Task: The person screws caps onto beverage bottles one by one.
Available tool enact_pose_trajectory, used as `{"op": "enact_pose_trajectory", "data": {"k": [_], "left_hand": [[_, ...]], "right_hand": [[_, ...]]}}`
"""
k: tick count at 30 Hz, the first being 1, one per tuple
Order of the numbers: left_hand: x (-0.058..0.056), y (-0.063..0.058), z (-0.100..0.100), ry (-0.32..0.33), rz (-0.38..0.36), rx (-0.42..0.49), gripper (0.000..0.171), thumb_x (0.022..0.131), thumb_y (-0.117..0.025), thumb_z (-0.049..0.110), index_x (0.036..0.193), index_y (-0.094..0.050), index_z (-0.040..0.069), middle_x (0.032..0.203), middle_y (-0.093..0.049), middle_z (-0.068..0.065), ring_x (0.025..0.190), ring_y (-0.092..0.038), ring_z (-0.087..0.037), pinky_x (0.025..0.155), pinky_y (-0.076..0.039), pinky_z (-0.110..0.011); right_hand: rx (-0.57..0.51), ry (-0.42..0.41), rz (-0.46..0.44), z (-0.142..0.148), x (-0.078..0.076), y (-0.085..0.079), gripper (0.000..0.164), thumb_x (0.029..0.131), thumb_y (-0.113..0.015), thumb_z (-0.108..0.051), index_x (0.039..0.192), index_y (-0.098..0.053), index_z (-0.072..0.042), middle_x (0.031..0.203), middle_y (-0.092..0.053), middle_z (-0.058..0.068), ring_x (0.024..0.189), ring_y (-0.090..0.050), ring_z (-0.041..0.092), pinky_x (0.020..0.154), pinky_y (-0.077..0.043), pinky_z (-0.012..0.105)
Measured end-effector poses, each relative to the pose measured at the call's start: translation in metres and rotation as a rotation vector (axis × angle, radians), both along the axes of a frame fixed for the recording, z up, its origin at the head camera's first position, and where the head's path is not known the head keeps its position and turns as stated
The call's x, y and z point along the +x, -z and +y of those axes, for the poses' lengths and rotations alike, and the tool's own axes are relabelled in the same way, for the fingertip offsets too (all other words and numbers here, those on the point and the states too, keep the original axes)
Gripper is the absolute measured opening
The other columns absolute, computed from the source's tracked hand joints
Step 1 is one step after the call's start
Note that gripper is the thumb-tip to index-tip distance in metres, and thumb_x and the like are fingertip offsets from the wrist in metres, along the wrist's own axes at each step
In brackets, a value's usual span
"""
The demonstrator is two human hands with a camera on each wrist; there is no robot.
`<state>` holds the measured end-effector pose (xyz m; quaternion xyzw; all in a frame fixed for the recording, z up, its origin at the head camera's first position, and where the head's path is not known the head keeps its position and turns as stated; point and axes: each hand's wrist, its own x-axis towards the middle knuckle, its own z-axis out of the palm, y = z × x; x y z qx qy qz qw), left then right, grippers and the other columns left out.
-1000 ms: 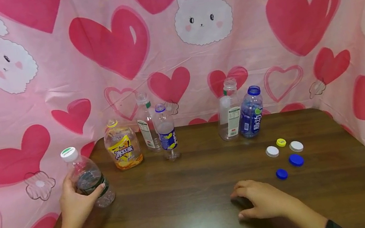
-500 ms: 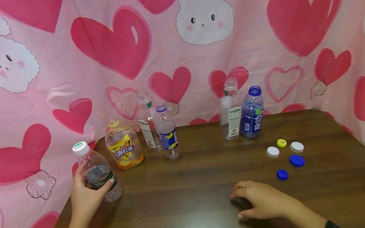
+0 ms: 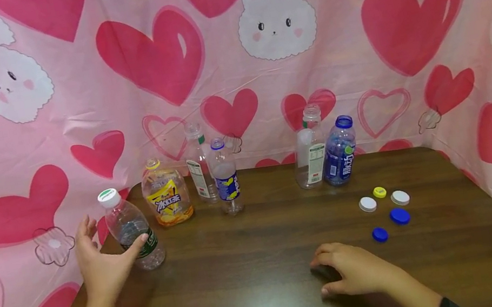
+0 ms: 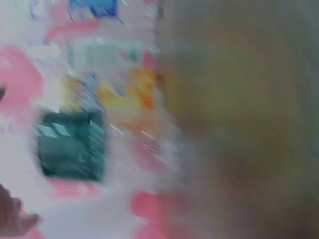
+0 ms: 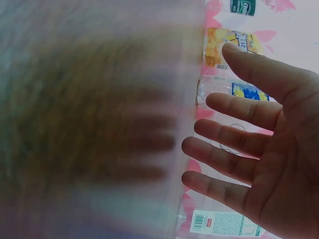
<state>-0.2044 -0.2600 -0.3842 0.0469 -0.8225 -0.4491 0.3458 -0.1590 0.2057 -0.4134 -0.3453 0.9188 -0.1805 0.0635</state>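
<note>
A clear plastic bottle with a dark green label and white cap (image 3: pixel 132 225) stands at the table's left side. My left hand (image 3: pixel 104 263) is just left of it, fingers spread and apart from the bottle. The thumb overlaps the label in the head view; whether it touches cannot be told. In the blurred left wrist view, the green label (image 4: pixel 72 144) shows beyond the fingertips (image 4: pixel 15 216) at the left edge. My right hand (image 3: pixel 357 268) is low at the front of the table, fingers relaxed and holding nothing; its fingers (image 5: pixel 224 159) are apart in the right wrist view.
Uncapped bottles stand farther back: an iced tea bottle (image 3: pixel 167 197), a clear bottle (image 3: pixel 199 167) and blue-labelled bottle (image 3: pixel 226 181), then another clear bottle (image 3: pixel 309 153) beside a blue bottle (image 3: pixel 340 153). Loose caps, including a yellow cap (image 3: pixel 379 192) and blue cap (image 3: pixel 400 216), lie at right.
My left hand moved the green-labelled bottle right, nearer the iced tea bottle, then let go; its fingers have spread and drawn back left. The right hand has not moved.
</note>
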Motion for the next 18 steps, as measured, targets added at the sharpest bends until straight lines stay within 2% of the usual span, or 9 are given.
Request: {"op": "enact_pose_trajectory", "data": {"k": [2, 3, 4, 6, 7, 9, 13, 15, 18], "left_hand": [[0.007, -0.012, 0.016, -0.073, 0.182, -0.007, 0.099, 0.064, -0.090, 0.015, 0.147, -0.036, 0.015, 0.135, -0.048, -0.016, 0.123, -0.045, -0.018, 0.102, -0.037, -0.025], [0.009, -0.018, 0.026, -0.079, 0.264, -0.008, 0.094, 0.061, -0.091, 0.011, 0.142, -0.042, 0.011, 0.127, -0.050, -0.016, 0.116, -0.046, -0.016, 0.095, -0.038, -0.021], [0.011, -0.023, 0.037, -0.070, 0.325, -0.012, 0.090, 0.060, -0.091, 0.009, 0.137, -0.046, 0.008, 0.120, -0.053, -0.017, 0.109, -0.048, -0.014, 0.089, -0.038, -0.019], [0.011, -0.031, 0.060, -0.007, 0.364, -0.021, 0.084, 0.058, -0.092, 0.007, 0.131, -0.050, 0.003, 0.112, -0.055, -0.016, 0.101, -0.050, -0.013, 0.083, -0.039, -0.018], [0.009, -0.033, 0.071, 0.044, 0.354, -0.024, 0.083, 0.058, -0.093, 0.007, 0.129, -0.050, 0.000, 0.111, -0.055, -0.017, 0.100, -0.051, -0.015, 0.082, -0.040, -0.020], [-0.001, -0.033, 0.092, 0.149, 0.267, -0.029, 0.083, 0.060, -0.094, 0.010, 0.129, -0.049, -0.002, 0.111, -0.056, -0.016, 0.101, -0.054, -0.020, 0.085, -0.044, -0.025], [-0.036, -0.021, 0.122, 0.310, 0.011, -0.025, 0.090, 0.064, -0.093, 0.020, 0.136, -0.044, 0.002, 0.122, -0.052, -0.017, 0.114, -0.052, -0.030, 0.094, -0.047, -0.042], [-0.056, -0.013, 0.132, 0.344, -0.099, -0.004, 0.093, 0.067, -0.091, 0.024, 0.141, -0.039, 0.004, 0.128, -0.049, -0.018, 0.119, -0.049, -0.032, 0.098, -0.045, -0.048], [-0.081, -0.005, 0.144, 0.344, -0.185, 0.027, 0.098, 0.068, -0.090, 0.028, 0.145, -0.035, 0.005, 0.133, -0.047, -0.021, 0.124, -0.045, -0.035, 0.101, -0.041, -0.050]], "right_hand": [[-0.002, 0.001, -0.001, 0.000, 0.000, 0.000, 0.043, 0.083, -0.076, -0.038, 0.116, -0.068, -0.013, 0.116, -0.059, -0.004, 0.108, -0.058, 0.018, 0.088, -0.051, 0.042], [-0.004, 0.000, -0.002, -0.001, 0.000, -0.001, 0.042, 0.083, -0.077, -0.038, 0.116, -0.068, -0.013, 0.116, -0.059, -0.004, 0.108, -0.058, 0.018, 0.088, -0.052, 0.042], [-0.005, 0.001, 0.000, -0.001, 0.001, -0.001, 0.042, 0.083, -0.077, -0.038, 0.116, -0.068, -0.013, 0.116, -0.059, -0.004, 0.108, -0.058, 0.018, 0.088, -0.052, 0.042], [-0.007, 0.002, 0.008, -0.001, 0.001, 0.000, 0.042, 0.083, -0.077, -0.038, 0.116, -0.068, -0.012, 0.116, -0.059, -0.004, 0.108, -0.058, 0.017, 0.088, -0.051, 0.041], [-0.008, 0.003, 0.012, -0.001, 0.001, 0.000, 0.042, 0.083, -0.077, -0.037, 0.116, -0.068, -0.012, 0.116, -0.059, -0.004, 0.108, -0.058, 0.017, 0.088, -0.051, 0.041], [-0.005, 0.002, 0.021, -0.001, 0.001, 0.000, 0.042, 0.083, -0.077, -0.038, 0.116, -0.068, -0.012, 0.115, -0.059, -0.004, 0.108, -0.058, 0.017, 0.089, -0.051, 0.041], [-0.006, 0.001, 0.013, -0.002, 0.002, 0.001, 0.042, 0.084, -0.076, -0.038, 0.117, -0.068, -0.013, 0.116, -0.059, -0.004, 0.108, -0.058, 0.016, 0.090, -0.051, 0.041], [-0.008, 0.002, 0.000, -0.003, 0.003, 0.000, 0.042, 0.084, -0.076, -0.038, 0.117, -0.068, -0.013, 0.116, -0.059, -0.004, 0.108, -0.058, 0.017, 0.090, -0.051, 0.041], [-0.011, 0.000, -0.006, -0.003, 0.004, 0.000, 0.042, 0.084, -0.076, -0.037, 0.117, -0.068, -0.012, 0.116, -0.059, -0.004, 0.108, -0.058, 0.017, 0.090, -0.051, 0.041]]}}
